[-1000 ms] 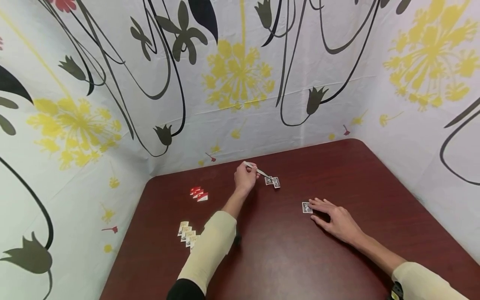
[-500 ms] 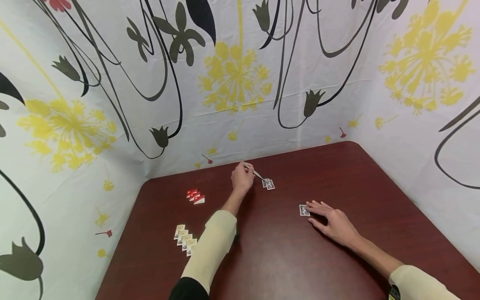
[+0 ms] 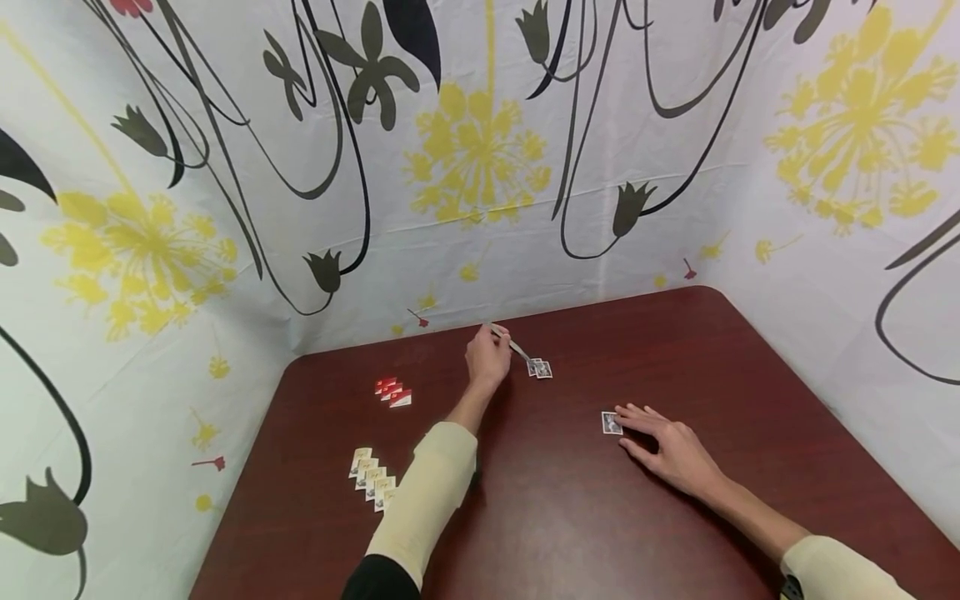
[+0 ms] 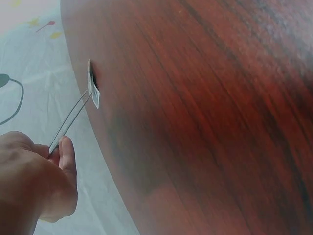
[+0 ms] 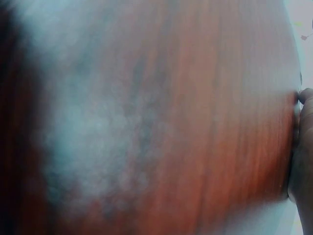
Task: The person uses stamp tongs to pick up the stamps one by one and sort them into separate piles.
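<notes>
In the head view my left hand [image 3: 487, 356] pinches a pair of tweezers [image 3: 509, 342] near the table's far edge. The tweezer tips meet two small grey-and-white stamps [image 3: 543, 369] that overlap each other. The left wrist view shows the slim tweezers [image 4: 71, 116] angled from my fingers to the stamps [image 4: 95, 97], their two arms slightly apart at the tips. My right hand [image 3: 670, 447] lies on the table with fingers extended, its fingertips on the edge of a single grey stamp [image 3: 611, 423]. Only part of the right hand [image 5: 303, 152] shows in the right wrist view.
Several red-and-white stamps [image 3: 401, 399] overlap in a diagonal row at the back left. Nearer, a diagonal row of cream stamps [image 3: 371, 477] is partly hidden by the left sleeve [image 3: 431, 483]. The dark red table [image 3: 562, 517] borders a flower-patterned cloth wall [image 3: 420, 250].
The right one of the paired stamps has shifted slightly left and overlaps its neighbour more. The tweezer tips have drawn back to the left. The right hand stays in place.
</notes>
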### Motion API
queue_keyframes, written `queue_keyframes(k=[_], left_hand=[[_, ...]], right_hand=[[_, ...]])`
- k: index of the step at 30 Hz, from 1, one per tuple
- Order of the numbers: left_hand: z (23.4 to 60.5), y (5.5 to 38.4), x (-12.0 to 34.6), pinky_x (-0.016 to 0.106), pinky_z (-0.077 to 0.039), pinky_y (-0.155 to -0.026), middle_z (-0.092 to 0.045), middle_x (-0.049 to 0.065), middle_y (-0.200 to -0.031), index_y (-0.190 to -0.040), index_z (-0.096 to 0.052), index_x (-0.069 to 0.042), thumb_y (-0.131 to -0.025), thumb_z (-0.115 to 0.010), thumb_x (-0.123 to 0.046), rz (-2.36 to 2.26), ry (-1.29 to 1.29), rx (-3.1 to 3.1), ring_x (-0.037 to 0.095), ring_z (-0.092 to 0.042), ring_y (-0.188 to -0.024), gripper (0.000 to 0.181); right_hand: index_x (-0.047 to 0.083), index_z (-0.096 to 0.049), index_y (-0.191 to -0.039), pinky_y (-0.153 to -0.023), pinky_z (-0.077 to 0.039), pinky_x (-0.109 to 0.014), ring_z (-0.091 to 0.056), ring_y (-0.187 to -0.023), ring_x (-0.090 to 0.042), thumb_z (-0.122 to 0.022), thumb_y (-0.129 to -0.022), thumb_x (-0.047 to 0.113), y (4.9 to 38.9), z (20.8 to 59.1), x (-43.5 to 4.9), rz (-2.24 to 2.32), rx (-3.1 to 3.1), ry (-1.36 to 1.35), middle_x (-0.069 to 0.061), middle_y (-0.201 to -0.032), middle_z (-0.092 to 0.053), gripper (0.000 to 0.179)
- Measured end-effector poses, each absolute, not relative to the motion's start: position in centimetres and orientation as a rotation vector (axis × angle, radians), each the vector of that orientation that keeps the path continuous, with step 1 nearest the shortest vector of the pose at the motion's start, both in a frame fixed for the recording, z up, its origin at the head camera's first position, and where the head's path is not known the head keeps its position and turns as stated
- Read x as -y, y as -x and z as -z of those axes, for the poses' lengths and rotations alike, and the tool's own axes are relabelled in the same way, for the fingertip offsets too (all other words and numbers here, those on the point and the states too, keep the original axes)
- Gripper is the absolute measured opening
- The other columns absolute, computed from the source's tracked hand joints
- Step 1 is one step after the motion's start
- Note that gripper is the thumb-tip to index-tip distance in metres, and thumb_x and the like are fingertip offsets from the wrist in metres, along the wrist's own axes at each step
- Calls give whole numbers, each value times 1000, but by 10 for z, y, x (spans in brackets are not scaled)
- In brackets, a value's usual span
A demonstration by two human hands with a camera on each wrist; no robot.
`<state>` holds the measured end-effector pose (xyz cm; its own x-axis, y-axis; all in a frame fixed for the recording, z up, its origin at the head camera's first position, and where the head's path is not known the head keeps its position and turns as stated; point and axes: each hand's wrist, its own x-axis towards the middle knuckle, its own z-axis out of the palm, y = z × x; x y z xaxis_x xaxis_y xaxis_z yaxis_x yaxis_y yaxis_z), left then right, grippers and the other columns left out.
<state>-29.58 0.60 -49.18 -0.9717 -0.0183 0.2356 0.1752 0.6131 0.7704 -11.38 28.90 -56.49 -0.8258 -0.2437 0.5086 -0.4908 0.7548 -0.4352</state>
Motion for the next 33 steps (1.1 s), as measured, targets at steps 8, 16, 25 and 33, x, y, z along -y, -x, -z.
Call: queue_keyframes(k=[8,16,25,33], left_hand=[[487,292,-5,49,-60,-95,-79,5,-91,-110,-72,-10,-106,-67,-16,1264,138,2522,23,-76,-90,10],[489,268,-21,36,-61,-82,-79,6,-91,-108,-72,-11,-105,-69,-18,1519,196,2483,18,-77,-79,8],[509,241,-46,30,-69,-70,-74,3,-82,-103,-73,-8,-105,-68,-13,1851,183,2568,20,-78,-76,7],[516,231,-58,36,-70,-74,-74,9,-85,-103,-73,-6,-104,-69,-11,1987,159,2538,19,-78,-74,6]], right_hand=[[5,-76,-128,-98,-55,-67,-66,-126,-42,-89,-84,6,113,565,-290,-792,2522,-559,-17,-135,-70,46],[5,-76,-128,-97,-56,-67,-66,-125,-43,-89,-83,5,114,567,-294,-783,2513,-553,-17,-133,-72,46],[7,-77,-127,-98,-55,-64,-67,-124,-41,-90,-83,6,116,568,-293,-778,2508,-552,-14,-132,-72,45],[8,-78,-126,-98,-56,-61,-68,-123,-40,-91,-82,7,116,568,-291,-781,2494,-565,-14,-132,-73,46]])
